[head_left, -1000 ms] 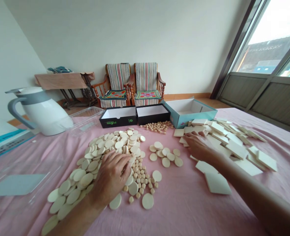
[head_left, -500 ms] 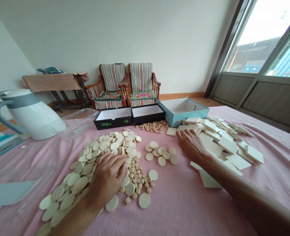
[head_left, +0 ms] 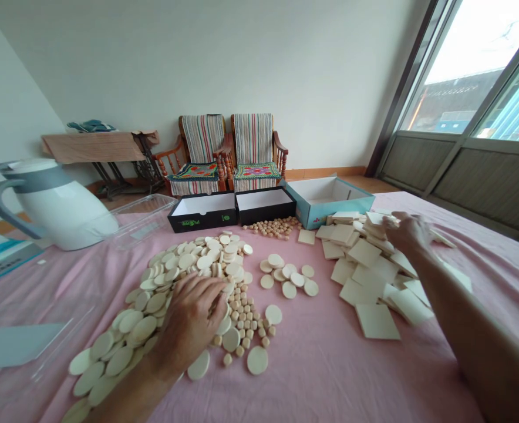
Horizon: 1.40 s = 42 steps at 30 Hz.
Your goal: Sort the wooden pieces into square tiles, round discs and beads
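My left hand [head_left: 193, 314] rests on the pile of round wooden discs [head_left: 142, 329], fingers bent and close together beside the small wooden cubes [head_left: 244, 314]; what lies under its fingers is hidden. Over the far side of the heap of square wooden tiles [head_left: 365, 252] is my right hand [head_left: 407, 232], its fingers bent down at the tiles. Whether it grips one cannot be made out. Between the two heaps lies a small group of discs [head_left: 289, 271].
Two black boxes [head_left: 203, 220] [head_left: 266, 211] and a light-blue box [head_left: 314, 214] stand open at the back, with small wooden beads [head_left: 272, 227] before them. At left are a white jug [head_left: 74, 205], clear plastic trays [head_left: 142, 217] and a blue-edged box [head_left: 6, 264].
My right hand has moved right and slightly away, from the left edge of the tile heap to its far side. My left hand has stayed put.
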Each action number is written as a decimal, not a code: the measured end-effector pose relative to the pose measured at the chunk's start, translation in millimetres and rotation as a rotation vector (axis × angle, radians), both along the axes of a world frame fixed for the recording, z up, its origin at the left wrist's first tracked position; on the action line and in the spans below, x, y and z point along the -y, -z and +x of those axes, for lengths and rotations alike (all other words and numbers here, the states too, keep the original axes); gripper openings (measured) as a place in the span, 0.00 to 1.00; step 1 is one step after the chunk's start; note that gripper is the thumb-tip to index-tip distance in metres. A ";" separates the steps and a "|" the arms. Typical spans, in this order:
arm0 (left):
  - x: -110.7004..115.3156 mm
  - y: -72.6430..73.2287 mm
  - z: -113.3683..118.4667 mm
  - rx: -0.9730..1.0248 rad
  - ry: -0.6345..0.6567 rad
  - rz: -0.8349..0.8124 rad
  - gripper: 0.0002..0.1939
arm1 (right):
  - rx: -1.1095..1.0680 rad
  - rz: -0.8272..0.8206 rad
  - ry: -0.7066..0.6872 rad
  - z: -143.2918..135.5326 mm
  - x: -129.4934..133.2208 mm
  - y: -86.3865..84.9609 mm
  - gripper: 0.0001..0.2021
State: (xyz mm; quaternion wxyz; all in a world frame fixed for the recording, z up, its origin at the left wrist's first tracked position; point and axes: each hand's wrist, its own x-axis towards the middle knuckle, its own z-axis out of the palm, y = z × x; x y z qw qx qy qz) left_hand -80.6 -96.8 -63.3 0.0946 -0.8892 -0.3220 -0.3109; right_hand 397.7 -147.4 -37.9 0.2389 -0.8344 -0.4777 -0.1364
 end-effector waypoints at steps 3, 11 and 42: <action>-0.1 -0.1 0.5 -0.001 0.002 -0.001 0.09 | 0.051 0.149 0.211 -23.7 -1.2 -2.6 0.23; -0.2 -0.5 0.8 -0.006 0.002 0.000 0.09 | 0.151 -0.231 -0.484 -127.3 -27.4 3.1 0.15; 1.8 -1.2 0.3 0.002 -0.015 -0.010 0.09 | 0.255 -0.473 -0.103 -165.8 -50.2 5.5 0.21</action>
